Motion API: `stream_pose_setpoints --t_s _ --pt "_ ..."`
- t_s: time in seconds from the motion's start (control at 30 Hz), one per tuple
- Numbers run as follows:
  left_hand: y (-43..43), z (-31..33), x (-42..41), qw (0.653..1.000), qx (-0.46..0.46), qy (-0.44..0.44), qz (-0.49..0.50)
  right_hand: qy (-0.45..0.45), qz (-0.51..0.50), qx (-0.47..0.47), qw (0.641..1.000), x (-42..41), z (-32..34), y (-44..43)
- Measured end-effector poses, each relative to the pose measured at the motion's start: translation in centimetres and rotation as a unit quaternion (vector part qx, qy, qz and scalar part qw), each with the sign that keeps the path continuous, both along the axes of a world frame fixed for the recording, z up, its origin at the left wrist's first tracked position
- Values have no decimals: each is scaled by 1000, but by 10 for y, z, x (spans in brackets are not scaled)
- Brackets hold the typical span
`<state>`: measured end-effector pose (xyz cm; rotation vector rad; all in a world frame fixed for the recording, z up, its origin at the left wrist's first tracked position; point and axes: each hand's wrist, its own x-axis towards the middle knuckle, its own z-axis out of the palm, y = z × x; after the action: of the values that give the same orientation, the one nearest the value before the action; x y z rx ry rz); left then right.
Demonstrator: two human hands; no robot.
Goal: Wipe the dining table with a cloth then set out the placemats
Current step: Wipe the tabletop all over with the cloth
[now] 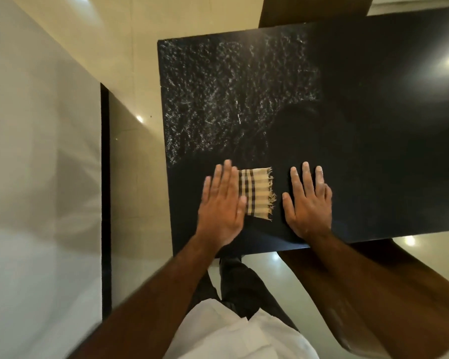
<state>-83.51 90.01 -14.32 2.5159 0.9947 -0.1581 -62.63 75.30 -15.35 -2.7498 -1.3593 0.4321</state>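
A beige cloth with dark stripes and a frayed fringe lies folded on the black dining table, near its front edge. My left hand lies flat with straight fingers over the cloth's left part and looks slightly blurred. To the right of the cloth, apart from it, my right hand rests flat on the bare tabletop with fingers spread. White powdery smears cover the far left part of the table. No placemats are in view.
The table's left edge borders a glossy cream tiled floor. A pale wall or panel with a dark vertical strip stands at the left. A brown chair back shows beyond the far edge. My legs stand below the front edge.
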Motion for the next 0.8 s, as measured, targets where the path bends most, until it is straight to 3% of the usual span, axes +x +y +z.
stream_pose_setpoints --t_s 0.1,0.2,0.33,0.43,0.5,0.6,0.8 --pt "19 -18 -54 996 10 54 70 23 0 46 999 -34 6 30" --pt "27 -31 -75 995 30 84 49 37 61 41 997 -84 3 59" --pt "26 -36 -76 995 57 76 36 34 28 33 998 -135 -11 67" --pt "25 -38 -77 995 68 69 34 51 58 47 996 -155 -13 41" --pt "27 -38 -77 995 73 65 32 51 69 39 996 -152 -13 17" --pt "27 -37 -77 994 79 67 35 17 7 -4 1000 -115 -9 -2" --pt "26 -36 -74 994 78 66 41 -58 -111 3 992 -37 -17 66"
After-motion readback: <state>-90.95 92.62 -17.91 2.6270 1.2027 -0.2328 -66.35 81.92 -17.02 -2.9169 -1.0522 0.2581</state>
